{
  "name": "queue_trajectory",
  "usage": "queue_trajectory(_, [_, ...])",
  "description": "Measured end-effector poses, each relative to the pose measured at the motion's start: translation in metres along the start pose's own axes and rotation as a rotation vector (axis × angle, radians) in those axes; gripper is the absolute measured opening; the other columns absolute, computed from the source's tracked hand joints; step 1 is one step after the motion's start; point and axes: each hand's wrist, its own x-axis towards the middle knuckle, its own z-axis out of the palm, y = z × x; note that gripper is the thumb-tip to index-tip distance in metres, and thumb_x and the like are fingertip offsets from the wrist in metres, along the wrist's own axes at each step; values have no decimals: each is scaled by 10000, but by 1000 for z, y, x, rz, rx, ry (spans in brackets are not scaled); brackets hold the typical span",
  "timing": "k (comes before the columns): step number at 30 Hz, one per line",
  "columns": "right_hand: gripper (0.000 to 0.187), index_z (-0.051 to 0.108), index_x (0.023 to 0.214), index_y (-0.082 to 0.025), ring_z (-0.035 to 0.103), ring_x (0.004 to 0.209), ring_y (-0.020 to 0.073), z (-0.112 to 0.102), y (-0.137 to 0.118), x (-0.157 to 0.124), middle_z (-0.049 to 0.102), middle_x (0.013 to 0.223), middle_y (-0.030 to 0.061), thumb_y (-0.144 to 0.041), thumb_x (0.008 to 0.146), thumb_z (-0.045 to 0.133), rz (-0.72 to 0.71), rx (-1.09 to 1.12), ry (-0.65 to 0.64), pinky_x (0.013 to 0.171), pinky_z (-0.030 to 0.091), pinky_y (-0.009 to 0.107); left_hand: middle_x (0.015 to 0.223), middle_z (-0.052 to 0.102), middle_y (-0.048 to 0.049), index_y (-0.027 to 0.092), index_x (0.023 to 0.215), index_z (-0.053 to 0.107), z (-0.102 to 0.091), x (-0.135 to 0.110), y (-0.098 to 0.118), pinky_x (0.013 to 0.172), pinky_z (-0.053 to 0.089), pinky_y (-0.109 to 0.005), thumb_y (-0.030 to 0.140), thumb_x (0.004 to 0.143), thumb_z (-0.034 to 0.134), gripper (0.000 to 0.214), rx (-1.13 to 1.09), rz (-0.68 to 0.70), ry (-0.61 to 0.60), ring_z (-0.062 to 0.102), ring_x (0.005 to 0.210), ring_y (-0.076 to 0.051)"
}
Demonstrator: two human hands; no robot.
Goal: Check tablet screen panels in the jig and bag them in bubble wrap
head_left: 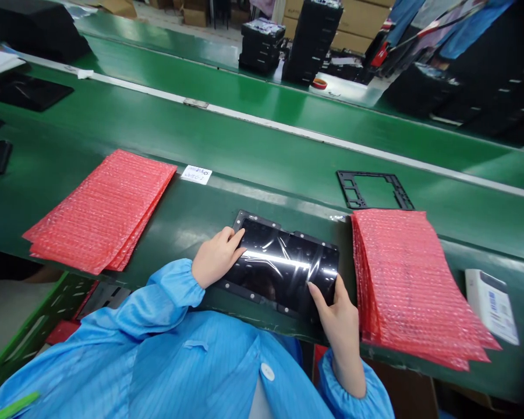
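A glossy black display panel (283,265) under clear film lies in a black frame on the green belt (262,201), directly in front of me. My left hand (217,256) grips its left side, fingers across the film. My right hand (337,308) holds its lower right corner, with the thumb on top. Its underside is hidden. Two stacks of red bubble bags lie on either side: one (100,212) to the left of my left hand, the other (414,288) just right of my right hand. Blue sleeves (174,294) cover my forearms.
An empty black frame (373,189) and a small white label (196,174) lie on the belt. A white box (491,305) sits at the right edge. A white rail (314,137) separates this belt from a second green belt (227,64), with stacked black trays (312,43) beyond.
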Motion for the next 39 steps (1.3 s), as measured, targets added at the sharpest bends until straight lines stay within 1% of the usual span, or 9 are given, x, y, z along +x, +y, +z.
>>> queue_trajectory(7, [808,403,1438,-136,647,536,247,-3,-2,6,675,626,36,-681,846,474,-47,-225,-64,522,450,304,1093,612,-87,138,1341,508,-4,1,3,647,491,-288,382,990,372,449,65,-2,-13,625,930,-194])
queue_trajectory(11, [798,415,1427,-89,653,538,286,-7,-5,10,634,544,45,-672,883,422,-95,-532,-91,482,422,314,1073,631,-87,132,1321,530,-10,5,4,588,461,-309,387,993,356,450,153,20,-41,625,920,-212])
queue_trajectory(15, [662,552,1330,-124,664,928,333,-11,-5,18,712,987,179,-608,880,510,-394,-659,29,682,516,387,1028,648,-93,119,1292,562,-15,7,5,592,445,-327,331,995,360,417,221,82,-4,617,937,-233])
queue_trajectory(18, [512,596,1287,-198,501,1241,346,-15,-4,24,576,1357,145,-512,883,576,-598,-601,19,952,448,474,984,659,-103,108,1277,586,-15,8,3,606,443,-347,295,987,372,406,265,129,34,607,903,-252])
queue_trajectory(22, [516,561,1307,-207,485,1267,322,-18,-7,28,550,1405,111,-490,877,600,-548,-544,-16,1077,292,585,996,672,-137,93,1271,608,-14,11,-5,690,457,-382,279,977,379,417,293,206,45,598,888,-286])
queue_trajectory(26, [666,469,1386,-175,455,1310,334,-21,-7,24,510,1436,145,-531,843,619,-530,-519,-75,1100,199,645,1375,551,-181,84,1350,533,-5,8,-20,941,410,-485,377,969,393,500,234,292,34,487,1231,-359])
queue_trajectory(31, [763,400,1431,-170,408,1357,348,-22,-4,19,425,1492,163,-600,833,598,-514,-567,-133,1067,226,682,1581,251,-166,107,1533,173,11,-1,-38,1057,276,-622,757,764,479,1052,119,334,-59,228,1436,-391])
queue_trajectory(35, [775,391,1434,-163,436,1336,348,-24,-13,19,450,1477,165,-582,826,624,-485,-581,-118,1056,268,668,1600,207,-105,171,1542,165,14,-4,-39,1066,278,-619,722,801,461,970,123,249,-97,181,1458,-370])
queue_trajectory(39, [690,506,1346,-136,549,1200,354,-15,-40,29,591,1329,195,-514,800,691,-460,-595,-70,1035,338,611,1590,229,-109,152,1528,227,13,-7,-29,1076,271,-618,693,857,376,874,142,241,-55,198,1457,-356])
